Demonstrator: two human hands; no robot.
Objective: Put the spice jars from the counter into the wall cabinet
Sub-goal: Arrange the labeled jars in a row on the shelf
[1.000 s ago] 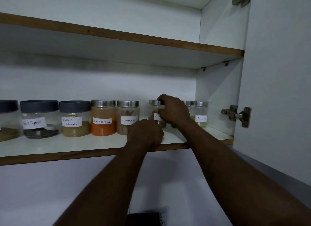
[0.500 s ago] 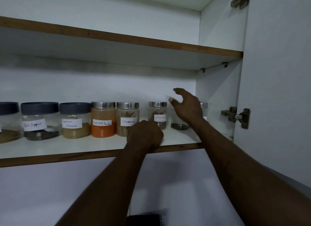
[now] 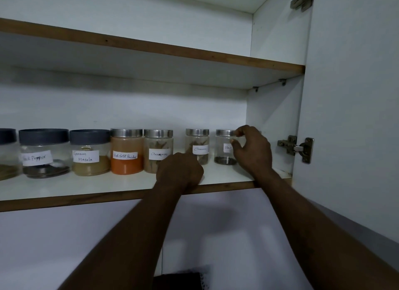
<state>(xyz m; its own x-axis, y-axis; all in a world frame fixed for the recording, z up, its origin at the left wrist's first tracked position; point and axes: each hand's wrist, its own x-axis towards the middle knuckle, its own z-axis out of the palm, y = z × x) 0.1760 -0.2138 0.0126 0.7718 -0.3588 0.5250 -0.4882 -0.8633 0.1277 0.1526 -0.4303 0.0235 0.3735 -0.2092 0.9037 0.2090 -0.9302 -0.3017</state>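
- The right hand [image 3: 252,151] grasps the right side of the jar labelled "Black" [image 3: 222,157]. A forefinger rests on the steel lid [image 3: 223,132] and the thumb on the glass below it.
- That jar stands upright on the lower shelf [image 3: 86,188] of the wall cabinet. It is the last visible in the row, just right of a cinnamon jar [image 3: 197,146].
- The step appears to be squaring this jar into line. It is best turned or nudged from low on the glass, label forward, with a gap kept from its neighbour.
- Pulling on the lid could tip it.
- The left hand [image 3: 180,171] is clenched with nothing seen in it, knuckles up, resting on the shelf's front edge.
- Both forearms rise steeply from below, and the right wrist is bent inward, away from the door hinge [image 3: 295,148].
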